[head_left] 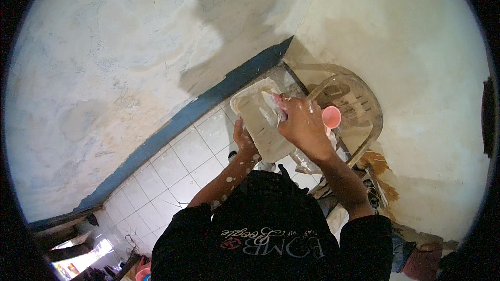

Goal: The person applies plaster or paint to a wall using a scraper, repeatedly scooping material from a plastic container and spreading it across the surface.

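"Holding what, were the 2 hands?"

"The left hand (245, 141) gripped the lower left edge of a pale tub (249, 87). The right hand (301, 120) was closed on a pinkish tool (279, 105); its shape was mostly hidden."

"Where was the tub?"

"Between the hands, before the black shirt (271, 208), above the tiled floor (191, 148)."

"How far along did it look?"

"Partway, I judged. Smooth pale patches lay among rough bluish ones on the wall (109, 47), so some coating seemed done."

"And left?"

"White paste (267, 99) sat by the tub's upper right edge, so there was probably more to use. The rough patches looked unfinished, but I couldn't tell whether the blue band (179, 119) along the wall's lower edge needed covering."

"The pink cup (332, 117)?"

"Near the chair's (359, 96) left edge, ungripped."
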